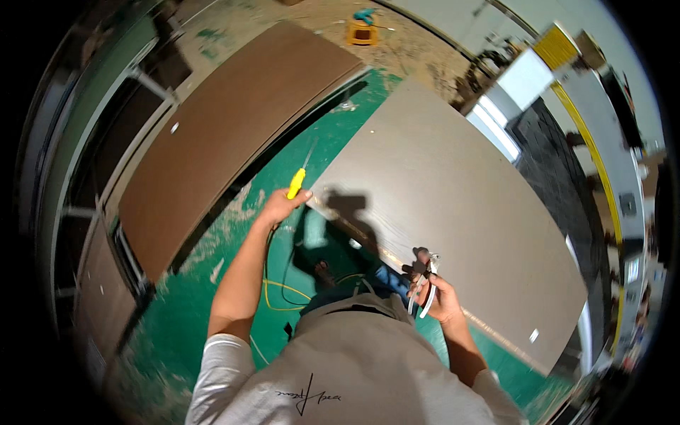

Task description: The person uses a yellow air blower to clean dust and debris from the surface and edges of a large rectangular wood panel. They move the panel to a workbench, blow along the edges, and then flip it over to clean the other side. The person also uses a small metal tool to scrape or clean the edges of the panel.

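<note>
Head view: left hand [278,207] grips yellow-handled screwdriver [296,183] at grey-brown board [453,212] edge; right hand [440,297] clamps white strip [429,301]; fitting appears unfinished.

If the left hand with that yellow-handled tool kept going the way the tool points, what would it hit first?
The left hand holds a yellow-handled tool pointing up and away. Its thin tip seems to lie over the green floor in the gap between the boards. Further along comes the brown board, probably; depth is unclear.
</note>
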`<state>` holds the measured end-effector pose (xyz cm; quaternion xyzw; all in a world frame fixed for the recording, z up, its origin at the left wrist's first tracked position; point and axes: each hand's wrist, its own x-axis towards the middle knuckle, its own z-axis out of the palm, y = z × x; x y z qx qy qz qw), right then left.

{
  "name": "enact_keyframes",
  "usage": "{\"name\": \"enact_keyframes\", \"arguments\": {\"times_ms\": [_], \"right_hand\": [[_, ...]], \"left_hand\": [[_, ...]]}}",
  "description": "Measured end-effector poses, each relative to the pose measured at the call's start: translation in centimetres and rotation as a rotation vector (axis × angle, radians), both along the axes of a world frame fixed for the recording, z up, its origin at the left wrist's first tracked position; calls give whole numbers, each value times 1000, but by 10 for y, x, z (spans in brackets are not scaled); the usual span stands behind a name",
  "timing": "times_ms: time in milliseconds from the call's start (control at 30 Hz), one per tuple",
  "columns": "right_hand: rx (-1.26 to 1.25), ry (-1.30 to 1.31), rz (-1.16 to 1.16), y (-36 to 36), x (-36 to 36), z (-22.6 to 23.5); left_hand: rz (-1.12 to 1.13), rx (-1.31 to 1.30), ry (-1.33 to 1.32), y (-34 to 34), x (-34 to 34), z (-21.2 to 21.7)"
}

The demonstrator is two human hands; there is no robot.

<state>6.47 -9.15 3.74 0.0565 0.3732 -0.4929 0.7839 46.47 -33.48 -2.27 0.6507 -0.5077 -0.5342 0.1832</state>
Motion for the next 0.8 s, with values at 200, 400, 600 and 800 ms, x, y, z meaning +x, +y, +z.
{"name": "enact_keyframes", "arguments": {"times_ms": [200, 400, 600, 800], "right_hand": [[111, 142, -31, 16, 61, -10], [-69, 8, -369, -54, 125, -23], [-117, 95, -583, -152, 170, -26], [-22, 280, -836, -183, 224, -18]], "left_hand": [[-640, 269, -44, -83, 10, -19], [-943, 299, -87, -127, -6, 3], [-1049, 354, -305, -222, -102, 26], [-980, 364, 125, -393, -215, -47]]}}
